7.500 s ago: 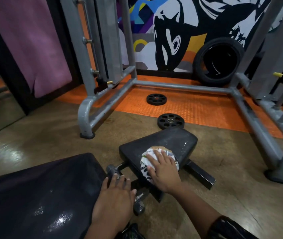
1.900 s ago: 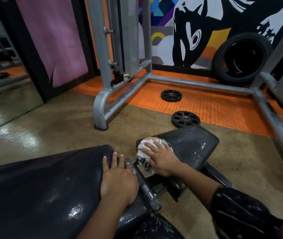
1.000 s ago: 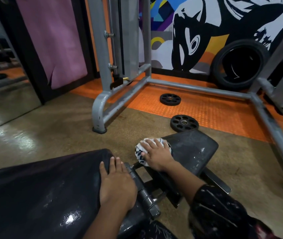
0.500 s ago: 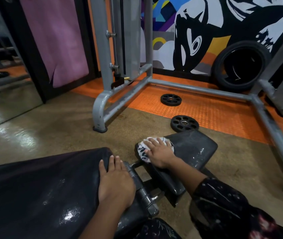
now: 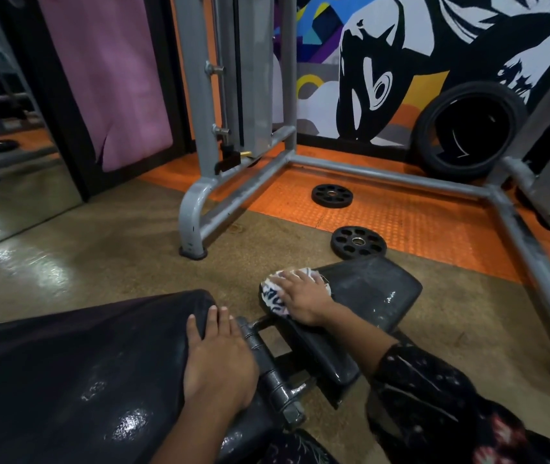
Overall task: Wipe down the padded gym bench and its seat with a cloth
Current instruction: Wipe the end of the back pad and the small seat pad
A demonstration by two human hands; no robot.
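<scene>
The long black padded bench (image 5: 66, 373) fills the lower left. Its smaller black seat pad (image 5: 370, 293) lies just beyond, joined by a metal hinge bracket (image 5: 273, 373). A white cloth with dark print (image 5: 271, 293) sits on the seat's near left corner. My right hand (image 5: 300, 298) presses flat on the cloth, fingers spread, covering most of it. My left hand (image 5: 216, 353) rests flat on the end of the bench pad, fingers straight, beside the hinge.
A grey steel machine frame (image 5: 384, 174) stands ahead on orange matting. Two black weight plates (image 5: 359, 242) (image 5: 331, 195) lie on the floor beyond the seat. A tyre (image 5: 471, 128) leans on the mural wall. A mirror and a purple mat are at left.
My right hand has slid the cloth over the seat, from its middle toward the near left corner. The left hand has stayed on the bench end.
</scene>
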